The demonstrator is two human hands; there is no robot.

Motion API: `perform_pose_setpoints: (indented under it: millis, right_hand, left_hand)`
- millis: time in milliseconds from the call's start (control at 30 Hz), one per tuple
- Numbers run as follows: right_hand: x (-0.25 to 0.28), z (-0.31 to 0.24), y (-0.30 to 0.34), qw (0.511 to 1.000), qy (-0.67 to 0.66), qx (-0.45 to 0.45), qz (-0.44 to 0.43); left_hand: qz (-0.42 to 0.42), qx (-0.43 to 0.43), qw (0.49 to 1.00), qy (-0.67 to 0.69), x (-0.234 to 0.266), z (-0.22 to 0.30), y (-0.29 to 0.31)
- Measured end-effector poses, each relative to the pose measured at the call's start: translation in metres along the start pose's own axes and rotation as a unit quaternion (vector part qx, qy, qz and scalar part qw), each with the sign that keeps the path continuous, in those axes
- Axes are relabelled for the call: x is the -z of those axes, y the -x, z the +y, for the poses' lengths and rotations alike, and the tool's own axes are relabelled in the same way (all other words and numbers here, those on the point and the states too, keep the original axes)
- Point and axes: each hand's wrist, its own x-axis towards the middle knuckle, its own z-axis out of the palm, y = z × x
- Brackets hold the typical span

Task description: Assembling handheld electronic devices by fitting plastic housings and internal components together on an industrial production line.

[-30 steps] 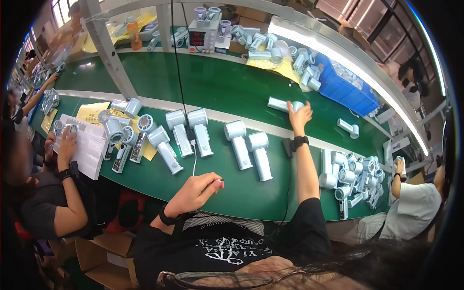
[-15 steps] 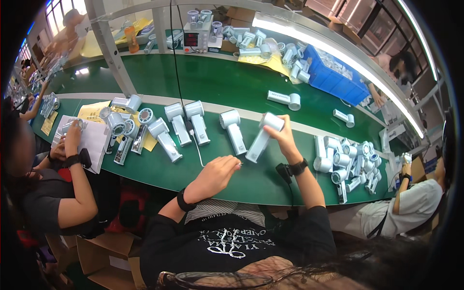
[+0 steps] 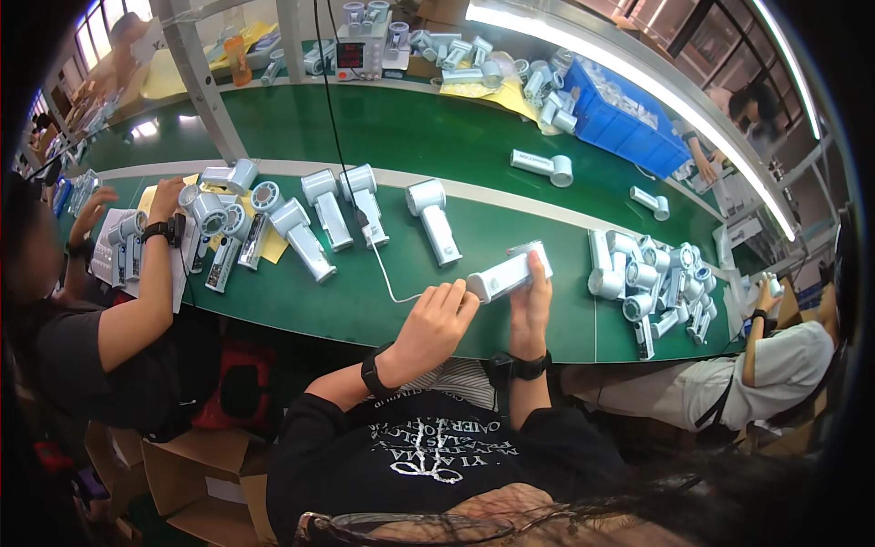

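Note:
My right hand point(image 3: 531, 305) grips a pale blue handheld fan point(image 3: 507, 275), held tilted above the green bench, with its handle's end toward my left hand. My left hand point(image 3: 428, 324) is closed in a pinch on the end of a thin white cable point(image 3: 383, 269). Those fingertips meet the end of the fan's handle; they hide the plug, so whether it sits in the fan cannot be seen. Ahead of my hands lies another handheld fan point(image 3: 433, 221). Two more, a fan point(image 3: 326, 210) and its neighbour point(image 3: 365, 205), rest by the hanging black cord.
More fans point(image 3: 305, 242) lie at the left, beside a co-worker's hand point(image 3: 166, 196). A heap of fans point(image 3: 652, 283) covers the bench at right. Beyond the pale rail are two single fans, a blue crate point(image 3: 629, 128) and a power supply point(image 3: 358, 55). A metal post point(image 3: 202, 91) rises at left.
My right hand has drawn the fan closer and turned it so its handle end faces left. My left hand now meets that end with the cable. The left co-worker's hands have moved up and apart.

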Motion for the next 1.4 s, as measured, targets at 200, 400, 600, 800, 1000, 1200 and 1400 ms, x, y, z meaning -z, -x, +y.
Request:
perform_pose_setpoints:
  millis: [200, 400, 600, 800, 1000, 1200, 1400]
  right_hand:
    - [-0.018, 0.001, 0.013, 0.99, 0.048, 0.09, 0.102]
    - [-0.033, 0.008, 0.022, 0.986, 0.044, 0.102, 0.128]
    - [-0.033, 0.01, 0.02, 0.982, 0.075, 0.118, 0.13]
    - [-0.034, 0.007, 0.022, 0.962, 0.167, 0.174, 0.13]
    - [-0.038, -0.002, 0.027, 0.936, 0.272, 0.202, 0.093]
    - [-0.039, -0.014, 0.012, 0.922, 0.172, 0.334, -0.098]
    - [-0.042, -0.018, 0.017, 0.922, 0.168, 0.323, -0.131]
  left_hand:
    - [-0.164, 0.067, 0.983, -0.038, 0.002, -0.008, 0.007]
    - [-0.088, 0.056, 0.994, -0.019, -0.003, -0.018, 0.011]
    - [-0.08, 0.05, 0.995, -0.018, -0.003, -0.022, 0.014]
    - [-0.113, 0.079, 0.99, -0.017, -0.006, -0.024, 0.018]
    - [-0.057, 0.103, 0.993, 0.016, -0.012, -0.027, 0.025]
    - [-0.093, 0.18, 0.924, 0.326, 0.001, -0.036, 0.034]
    - [-0.134, 0.23, 0.837, 0.477, 0.014, -0.033, 0.039]
